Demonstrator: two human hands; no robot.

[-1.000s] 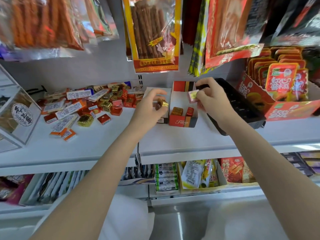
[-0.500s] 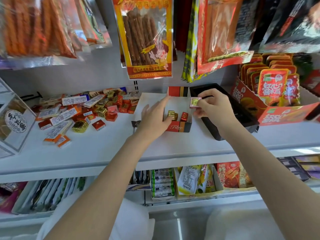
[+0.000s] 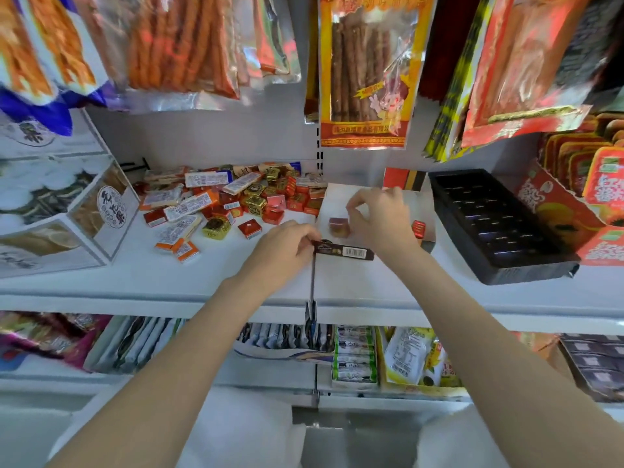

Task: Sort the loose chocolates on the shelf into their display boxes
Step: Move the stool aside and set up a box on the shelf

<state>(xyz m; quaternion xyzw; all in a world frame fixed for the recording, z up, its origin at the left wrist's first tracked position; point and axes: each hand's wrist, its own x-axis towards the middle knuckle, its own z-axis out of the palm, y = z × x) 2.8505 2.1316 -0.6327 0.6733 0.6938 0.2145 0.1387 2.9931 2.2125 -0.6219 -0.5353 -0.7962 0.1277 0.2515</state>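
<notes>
Pink-wrapped chocolate sits in the white display box, just below the right hand and its curled fingers; whether they pinch it is unclear. Left hand grips the box's dark front edge. Best to keep steadying it while seating the piece squarely.

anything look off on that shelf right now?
Yes. A heap of loose chocolates lies jumbled on the shelf left of the white display box, pieces tilted and overlapping instead of boxed. The black tray to the right sits with empty slots. Left hand grips the box's front edge; right hand hovers over a pink piece inside.
</notes>
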